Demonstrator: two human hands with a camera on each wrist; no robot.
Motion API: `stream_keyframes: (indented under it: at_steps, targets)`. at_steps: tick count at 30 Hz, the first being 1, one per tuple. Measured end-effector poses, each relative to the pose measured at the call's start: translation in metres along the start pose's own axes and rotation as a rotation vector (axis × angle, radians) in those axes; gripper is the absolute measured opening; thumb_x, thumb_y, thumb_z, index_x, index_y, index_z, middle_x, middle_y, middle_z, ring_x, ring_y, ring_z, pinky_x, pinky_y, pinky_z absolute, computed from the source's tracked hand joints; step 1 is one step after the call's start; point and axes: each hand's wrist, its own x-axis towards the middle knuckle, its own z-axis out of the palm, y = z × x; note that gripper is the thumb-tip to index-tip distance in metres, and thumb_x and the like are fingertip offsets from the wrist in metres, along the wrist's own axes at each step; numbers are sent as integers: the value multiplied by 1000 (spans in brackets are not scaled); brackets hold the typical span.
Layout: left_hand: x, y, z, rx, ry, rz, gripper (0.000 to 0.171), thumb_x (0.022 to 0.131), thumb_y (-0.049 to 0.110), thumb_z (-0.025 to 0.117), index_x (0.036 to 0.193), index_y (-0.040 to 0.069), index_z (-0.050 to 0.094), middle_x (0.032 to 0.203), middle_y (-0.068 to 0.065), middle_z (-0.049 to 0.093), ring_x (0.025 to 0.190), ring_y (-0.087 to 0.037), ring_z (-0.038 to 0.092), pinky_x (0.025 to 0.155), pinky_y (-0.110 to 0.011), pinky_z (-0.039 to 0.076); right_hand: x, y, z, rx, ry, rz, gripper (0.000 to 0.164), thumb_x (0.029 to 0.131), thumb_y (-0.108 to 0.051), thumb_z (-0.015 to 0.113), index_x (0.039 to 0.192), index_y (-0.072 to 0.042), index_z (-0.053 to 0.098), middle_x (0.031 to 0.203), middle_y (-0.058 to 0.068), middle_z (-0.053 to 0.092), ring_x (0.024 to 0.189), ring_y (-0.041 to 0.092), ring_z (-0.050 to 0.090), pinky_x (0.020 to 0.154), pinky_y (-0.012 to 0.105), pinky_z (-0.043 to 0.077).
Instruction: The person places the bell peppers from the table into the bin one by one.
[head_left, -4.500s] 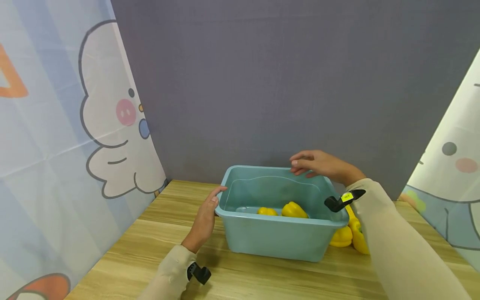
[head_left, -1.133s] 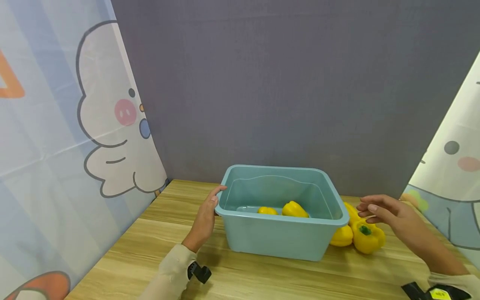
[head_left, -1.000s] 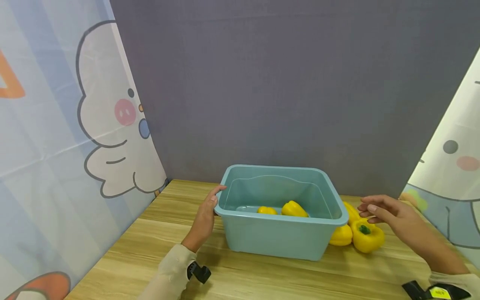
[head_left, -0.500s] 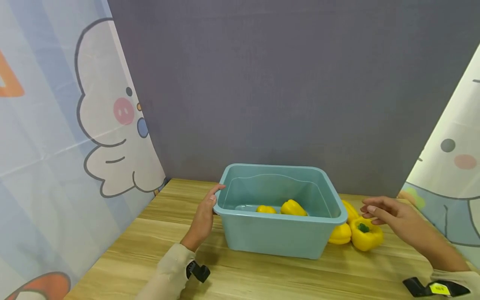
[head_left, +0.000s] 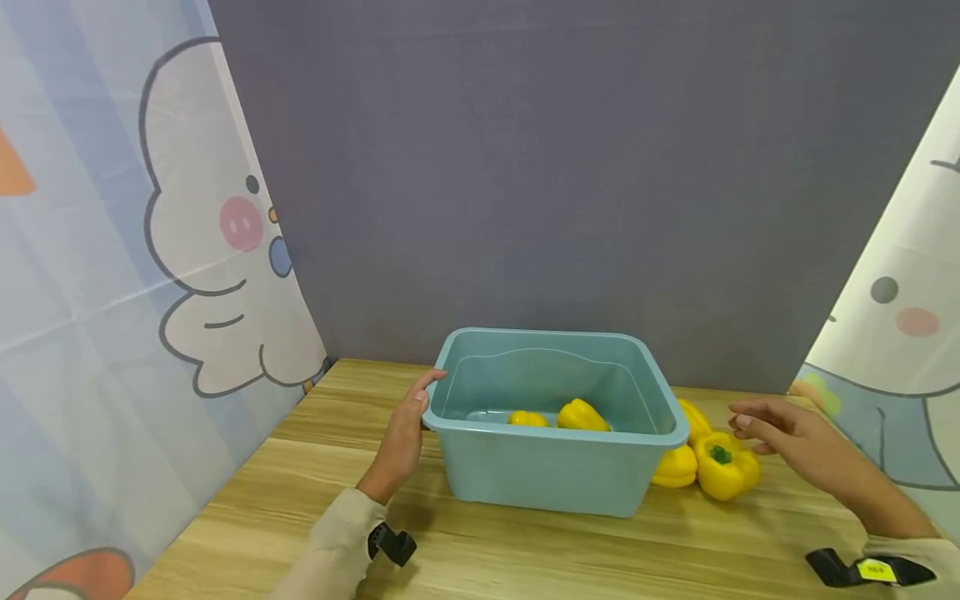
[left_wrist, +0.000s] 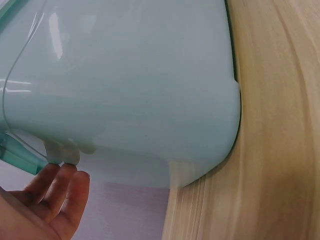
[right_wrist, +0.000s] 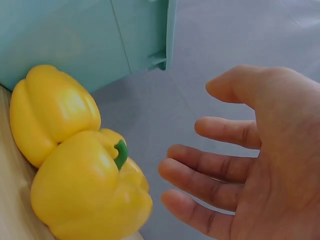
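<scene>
A light blue plastic bin stands on the table, with two yellow bell peppers visible inside. At its left end my left hand grips the rim; in the left wrist view the fingertips touch the outer wall just below the rim. Right of the bin, several more yellow bell peppers sit close together, the front one showing its green stem. My right hand hovers beside them, fingers loosely bent and apart, holding nothing. In the right wrist view a gap shows between its fingertips and the nearest pepper.
The wood-grain table extends in front of the bin and to its left. A grey cloth backdrop rises behind it, and printed cartoon curtains flank both sides.
My right hand was over the bin's back right rim at the earliest frame; it has since moved right and down beside the loose peppers. My left hand stays on the rim.
</scene>
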Motion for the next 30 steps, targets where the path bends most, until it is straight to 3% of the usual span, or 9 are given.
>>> stream_keyframes:
  at_steps: [4, 7, 13, 16, 23, 27, 30]
  targets:
    - [0, -1, 0, 8, 6, 1, 47, 111, 32, 24, 147, 14, 48, 78, -8, 53, 79, -21, 55, 74, -38, 49, -1, 5, -2, -38, -10, 36, 42, 108, -20, 47, 136, 11, 50, 118, 24, 65, 90, 1, 66, 68, 31, 57]
    - [0, -1, 0, 14, 7, 8, 47, 111, 32, 24, 147, 13, 48, 83, -11, 55, 82, -21, 55, 75, -36, 49, -1, 8, -3, -75, -37, 96, 47, 108, -27, 48, 136, 11, 49, 121, 29, 63, 89, 4, 66, 68, 32, 57]
    - [0, -4, 0, 23, 10, 10, 48, 111, 33, 23, 147, 13, 48, 92, -17, 57, 86, -24, 56, 75, -33, 49, -2, 18, -4, -85, -110, 187, 54, 108, -33, 46, 136, 13, 47, 122, 32, 61, 100, 33, 66, 70, 36, 57]
    - [1, -3, 0, 23, 14, 13, 47, 111, 32, 24, 146, 13, 49, 96, -16, 58, 88, -26, 57, 75, -34, 49, -1, 23, -4, -56, -139, 206, 56, 108, -34, 45, 137, 14, 44, 125, 34, 58, 106, 41, 63, 72, 40, 57]
    - [1, -2, 0, 26, 12, 6, 46, 111, 31, 24, 146, 14, 49, 90, -17, 57, 84, -23, 56, 74, -34, 49, -2, 34, 2, -14, -164, 192, 54, 108, -31, 44, 139, 13, 43, 134, 36, 50, 108, 41, 61, 74, 40, 57]
    - [1, -2, 0, 20, 10, -1, 46, 111, 30, 24, 146, 14, 49, 97, -15, 58, 88, -23, 57, 75, -35, 50, -3, 37, 5, -11, -184, 191, 55, 108, -31, 45, 142, 13, 40, 137, 38, 46, 111, 44, 59, 74, 39, 57]
    - [2, -2, 1, 14, 11, -8, 46, 111, 26, 22, 147, 12, 48, 99, -10, 58, 89, -24, 57, 76, -34, 49, -3, 40, 7, -28, -198, 179, 57, 107, -31, 47, 145, 10, 37, 136, 38, 47, 108, 37, 62, 73, 37, 57]
